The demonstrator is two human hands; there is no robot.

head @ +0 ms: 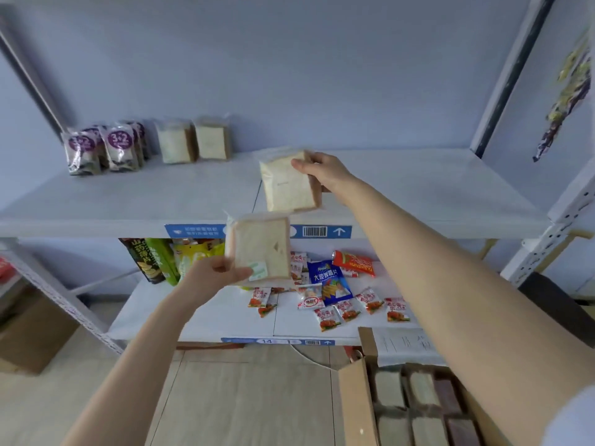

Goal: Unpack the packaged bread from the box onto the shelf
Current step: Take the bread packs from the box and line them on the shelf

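Note:
My right hand (323, 170) grips a clear pack of sliced white bread (288, 185) by its top right corner, holding it upright just over the white upper shelf (128, 194). Lower down, my left hand (214, 273) holds a second bread pack (262, 247) in front of the shelf's front edge. Two more bread packs (193, 141) stand at the back left of the shelf. The open cardboard box (357, 400) at the lower right holds several more packs.
Purple "3+2" snack packs (103, 148) stand at the far left of the upper shelf. The lower shelf (206, 320) carries crisp bags and several small snack packets. Metal uprights frame the rack. A brown carton (32, 333) sits on the floor at left.

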